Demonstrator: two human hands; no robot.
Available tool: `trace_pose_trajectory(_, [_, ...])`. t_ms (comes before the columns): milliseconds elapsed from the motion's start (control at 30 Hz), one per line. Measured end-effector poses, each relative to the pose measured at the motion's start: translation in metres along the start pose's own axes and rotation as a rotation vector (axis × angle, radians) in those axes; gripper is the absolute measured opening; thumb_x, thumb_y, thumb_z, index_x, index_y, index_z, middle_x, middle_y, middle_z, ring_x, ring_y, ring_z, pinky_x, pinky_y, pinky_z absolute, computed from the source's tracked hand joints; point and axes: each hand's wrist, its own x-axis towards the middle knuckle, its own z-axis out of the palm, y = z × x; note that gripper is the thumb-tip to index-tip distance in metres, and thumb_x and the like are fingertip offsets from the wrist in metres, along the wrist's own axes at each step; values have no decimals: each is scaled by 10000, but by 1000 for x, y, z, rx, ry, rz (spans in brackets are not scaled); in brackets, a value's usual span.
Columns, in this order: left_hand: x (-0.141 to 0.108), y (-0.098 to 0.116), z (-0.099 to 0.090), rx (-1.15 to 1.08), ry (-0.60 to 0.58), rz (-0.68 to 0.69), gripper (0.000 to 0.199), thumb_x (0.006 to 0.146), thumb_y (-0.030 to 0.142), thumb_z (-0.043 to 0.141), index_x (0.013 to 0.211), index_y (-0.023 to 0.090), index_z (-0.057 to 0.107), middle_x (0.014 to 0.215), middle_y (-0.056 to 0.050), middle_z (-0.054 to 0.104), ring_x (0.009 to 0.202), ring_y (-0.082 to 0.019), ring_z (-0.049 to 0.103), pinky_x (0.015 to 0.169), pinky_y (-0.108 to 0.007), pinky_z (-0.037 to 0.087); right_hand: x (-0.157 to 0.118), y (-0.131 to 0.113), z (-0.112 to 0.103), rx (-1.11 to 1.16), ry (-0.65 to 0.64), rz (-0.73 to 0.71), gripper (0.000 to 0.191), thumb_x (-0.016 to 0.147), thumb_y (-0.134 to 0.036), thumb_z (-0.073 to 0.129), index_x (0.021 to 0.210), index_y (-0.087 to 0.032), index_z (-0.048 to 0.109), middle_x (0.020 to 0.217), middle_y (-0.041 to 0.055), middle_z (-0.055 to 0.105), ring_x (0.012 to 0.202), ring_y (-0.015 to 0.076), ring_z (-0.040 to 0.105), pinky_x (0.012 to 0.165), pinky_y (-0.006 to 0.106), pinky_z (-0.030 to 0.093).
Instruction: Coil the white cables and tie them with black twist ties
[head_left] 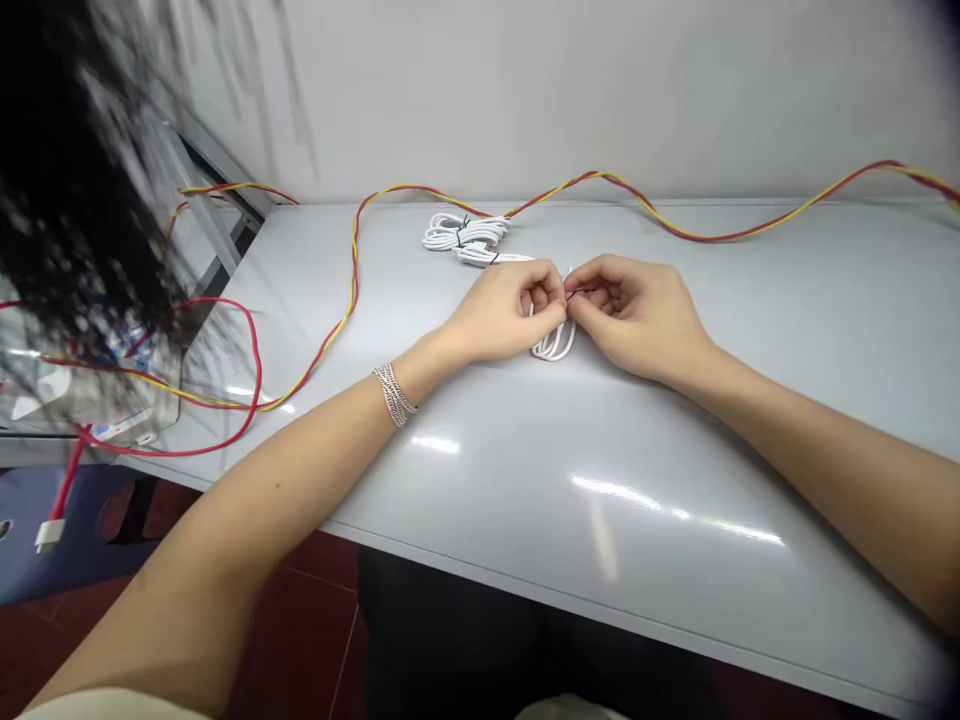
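A coiled white cable [553, 346] lies on the table between my hands, its loops partly hidden behind the fingers. My left hand [514, 308], wearing a silver bracelet at the wrist, is closed in a pinch at the coil. From the other side my right hand [637, 310] pinches too, and the fingertips almost meet. A thin dark twist tie [579, 293] shows between the fingertips, though its ends are mostly hidden. Just behind the left hand lie white cable bundles [450, 232], bound with dark ties.
A red and yellow twisted wire [354, 250] snakes along the back of the glossy grey table [675, 560]. At left, a red cable [255, 350] loops near a power strip [135, 425], partly behind dark hair. A blue stool [45, 560] stands below the left edge.
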Motion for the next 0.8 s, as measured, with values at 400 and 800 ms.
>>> trace_pose_trajectory(400, [0, -2, 1, -119, 25, -40, 129, 916, 232, 497, 817, 158, 537, 679, 0, 572, 577, -92, 493, 550, -235, 390, 0, 1, 1, 21, -9, -8, 139, 820, -283, 624, 874, -180, 700, 640, -4, 607, 552, 128, 515, 545, 277, 404])
trace_pose_trajectory(800, [1, -2, 1, -196, -14, -36, 143, 916, 267, 556, 833, 151, 568, 670, 2, 535, 576, -86, 441, 545, -240, 356, -2, 2, 0, 184, 134, 10, 58, 792, -187, 635, 847, -205, 629, 757, 1, 627, 528, 105, 508, 520, 276, 395])
